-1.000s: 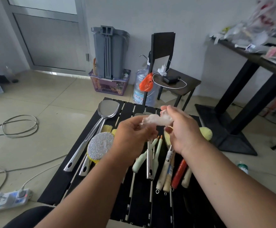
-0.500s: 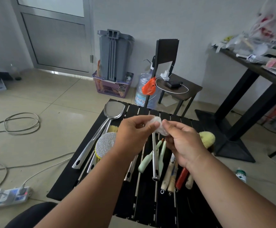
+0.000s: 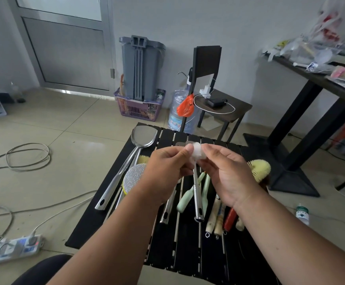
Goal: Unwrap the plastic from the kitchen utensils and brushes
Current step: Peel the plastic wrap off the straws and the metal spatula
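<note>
Nearest, two bare forearms reach out over a low black slatted surface (image 3: 167, 254). Beneath the wrists lie the handles of the utensils: a steel handle (image 3: 197, 199) with a hanging hole, two pale green handles (image 3: 185, 200), a couple of wooden brush handles (image 3: 212, 218) and a red one (image 3: 230, 219). To the left a glittery round scrubber (image 3: 133, 176) rests beside the long handle of a steel spatula (image 3: 126, 167), whose blade sits at the far left corner of the surface; a yellow brush head (image 3: 260, 169) shows just beyond the right hand. Above all this, the left hand (image 3: 167, 173) and right hand (image 3: 229, 175) meet over the middle of the surface, both with fingers curled, pinching a small crumpled wad of clear plastic wrap (image 3: 197, 152) between thumb and fingertips. Whether the wad is attached to a utensil cannot be told. Farther off on the tiled floor stand a grey bin (image 3: 140, 66) in a purple basket (image 3: 138, 109), a water jug (image 3: 179, 112) and a dark chair (image 3: 218, 99).
</note>
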